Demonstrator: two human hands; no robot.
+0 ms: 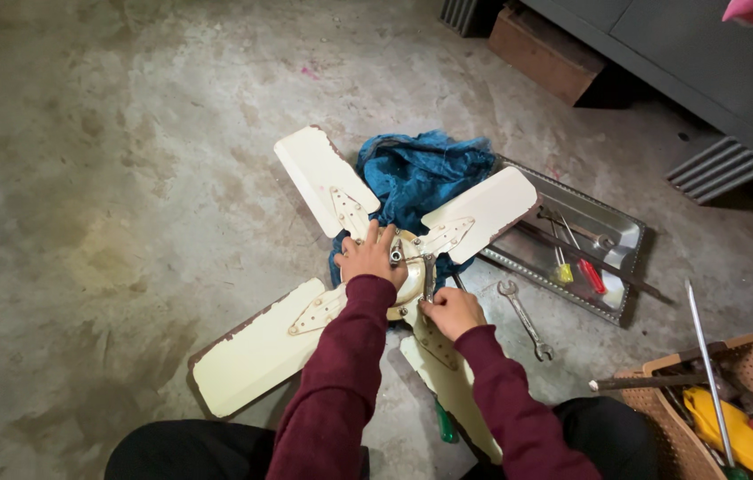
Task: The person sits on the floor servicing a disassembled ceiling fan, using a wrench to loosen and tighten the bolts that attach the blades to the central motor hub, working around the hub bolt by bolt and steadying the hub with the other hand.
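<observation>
A repair workshop: bare concrete floor, a metal tool tray beside the dismantled ceiling fan, and a tool basket nearby.

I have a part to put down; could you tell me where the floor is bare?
Bare floor lies left of the fan and beyond the blue cloth. Right is crowded: tray, wrench, basket.

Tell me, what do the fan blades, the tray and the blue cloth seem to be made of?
Fan blades: probably cream-painted sheet metal; the edges look brown and worn.
Tray: bare shiny metal, as it reflects light.
Blue cloth: soft woven fabric, crumpled in folds.
The left hand rests on the fan hub.
</observation>
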